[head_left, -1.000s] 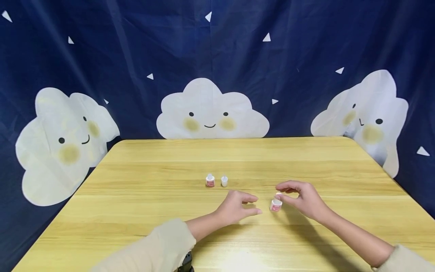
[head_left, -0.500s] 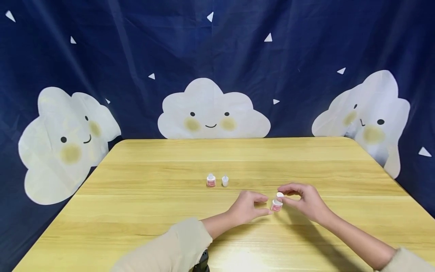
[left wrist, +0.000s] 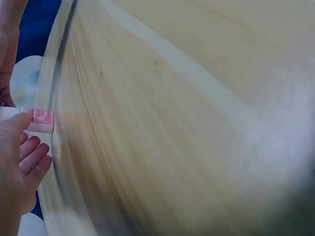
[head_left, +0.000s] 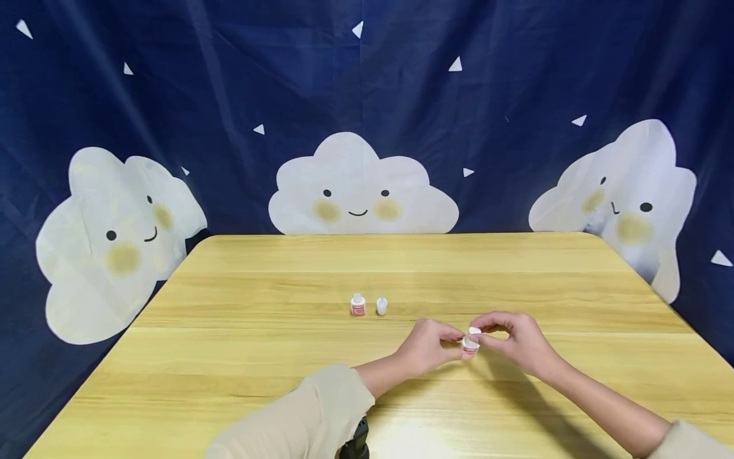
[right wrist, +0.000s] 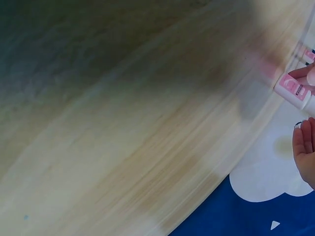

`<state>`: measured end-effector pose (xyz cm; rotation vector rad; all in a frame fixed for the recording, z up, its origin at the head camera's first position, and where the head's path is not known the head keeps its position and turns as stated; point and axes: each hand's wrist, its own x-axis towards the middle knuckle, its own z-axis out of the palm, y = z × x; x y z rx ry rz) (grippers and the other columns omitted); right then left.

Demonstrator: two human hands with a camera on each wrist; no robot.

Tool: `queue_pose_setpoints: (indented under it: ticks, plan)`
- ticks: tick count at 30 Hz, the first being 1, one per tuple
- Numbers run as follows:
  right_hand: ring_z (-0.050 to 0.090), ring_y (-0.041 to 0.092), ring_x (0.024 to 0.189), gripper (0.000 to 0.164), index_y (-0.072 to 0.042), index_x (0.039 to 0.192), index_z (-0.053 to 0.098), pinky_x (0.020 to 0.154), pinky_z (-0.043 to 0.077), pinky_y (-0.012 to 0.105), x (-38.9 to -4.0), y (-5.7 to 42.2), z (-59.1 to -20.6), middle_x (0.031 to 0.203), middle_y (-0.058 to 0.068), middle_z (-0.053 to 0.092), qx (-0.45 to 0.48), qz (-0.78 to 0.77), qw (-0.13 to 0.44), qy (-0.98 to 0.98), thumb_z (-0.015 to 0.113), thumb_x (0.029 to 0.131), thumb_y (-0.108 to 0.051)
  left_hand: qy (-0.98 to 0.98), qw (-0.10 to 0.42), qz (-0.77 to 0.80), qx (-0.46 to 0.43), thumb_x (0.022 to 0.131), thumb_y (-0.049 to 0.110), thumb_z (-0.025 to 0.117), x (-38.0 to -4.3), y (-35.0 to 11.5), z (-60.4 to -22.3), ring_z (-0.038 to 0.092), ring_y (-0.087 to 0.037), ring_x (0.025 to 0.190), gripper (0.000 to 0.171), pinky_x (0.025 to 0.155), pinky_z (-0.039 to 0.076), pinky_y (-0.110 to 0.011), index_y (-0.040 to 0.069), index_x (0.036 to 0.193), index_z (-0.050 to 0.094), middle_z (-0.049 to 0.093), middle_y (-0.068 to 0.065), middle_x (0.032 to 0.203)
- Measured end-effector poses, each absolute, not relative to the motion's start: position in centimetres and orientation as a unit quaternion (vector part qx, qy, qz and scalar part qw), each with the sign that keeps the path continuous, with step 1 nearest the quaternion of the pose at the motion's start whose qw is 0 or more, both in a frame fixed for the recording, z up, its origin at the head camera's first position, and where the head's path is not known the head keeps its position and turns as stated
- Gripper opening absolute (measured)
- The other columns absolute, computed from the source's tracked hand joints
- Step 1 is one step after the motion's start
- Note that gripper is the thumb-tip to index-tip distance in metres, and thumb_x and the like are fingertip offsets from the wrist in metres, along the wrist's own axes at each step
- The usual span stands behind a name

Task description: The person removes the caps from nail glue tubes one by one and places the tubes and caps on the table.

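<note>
A small white bottle with a pink label (head_left: 470,350) stands on the table between the two hands, its white cap (head_left: 474,331) at the top. My left hand (head_left: 427,347) pinches the bottle's body from the left, thumb in front. In the left wrist view, that thumb lies across the bottle (left wrist: 43,118) beside the label. From the right, my right hand (head_left: 518,341) holds the cap between thumb and fingertips. The right wrist view shows the bottle (right wrist: 292,89) at its edge, with the right fingers (right wrist: 306,135) near the cap end.
Farther back on the wooden table (head_left: 258,357) stands a second pink-labelled bottle (head_left: 358,307) with a translucent tip. A small white cap (head_left: 381,307) sits just to its right. Behind the table hangs a dark blue curtain (head_left: 487,95) with cloud faces.
My left hand has moved right and now grips the bottle, which it stood apart from earlier. The right hand stays at the cap, nearly in place.
</note>
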<state>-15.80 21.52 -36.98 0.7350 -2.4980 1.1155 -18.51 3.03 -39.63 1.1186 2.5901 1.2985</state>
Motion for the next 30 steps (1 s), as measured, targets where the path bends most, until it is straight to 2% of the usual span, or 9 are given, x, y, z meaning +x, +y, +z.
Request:
queue_pose_setpoints:
  ticks: [7,14,22,30]
  plan:
    - [0.061,-0.005,0.074,0.012,-0.006,0.082,0.071,0.067,0.054,0.018,-15.84,21.75,-37.1,0.08,0.006,0.072,0.25,0.404,0.133,-0.87,0.073,0.074,0.002,0.836,0.043,0.423,0.347,0.08,0.02,0.072,-18.52,3.53,-38.91,0.067,0.0,0.078,0.021,0.064,0.047,-0.004,0.006,0.094,0.074,0.074,-0.004,0.091]
    - [0.061,-0.006,0.074,0.011,-0.006,0.082,0.071,0.067,0.053,0.017,-15.94,21.63,-36.98,0.08,0.007,0.072,0.251,0.401,0.132,-0.871,0.074,0.073,0.0,0.833,0.045,0.44,0.333,0.079,0.015,0.073,-18.53,3.67,-39.01,0.069,-0.003,0.077,0.018,0.062,0.047,-0.004,0.003,0.093,0.074,0.073,-0.007,0.089]
    - [0.06,-0.006,0.074,0.011,-0.006,0.082,0.072,0.066,0.053,0.018,-15.88,21.59,-36.86,0.081,0.008,0.072,0.254,0.407,0.13,-0.868,0.075,0.073,0.0,0.842,0.037,0.429,0.326,0.078,0.017,0.074,-18.58,3.83,-39.27,0.064,0.005,0.064,0.017,0.053,0.044,-0.005,0.005,0.091,0.075,0.074,-0.005,0.083]
    - [0.061,-0.006,0.074,0.01,-0.005,0.082,0.072,0.066,0.053,0.018,-15.88,21.57,-36.92,0.081,0.009,0.072,0.246,0.41,0.126,-0.869,0.074,0.074,0.0,0.846,0.042,0.429,0.315,0.078,0.017,0.074,-18.6,3.92,-39.28,0.067,0.002,0.07,0.018,0.058,0.046,-0.004,0.005,0.092,0.074,0.073,-0.005,0.086]
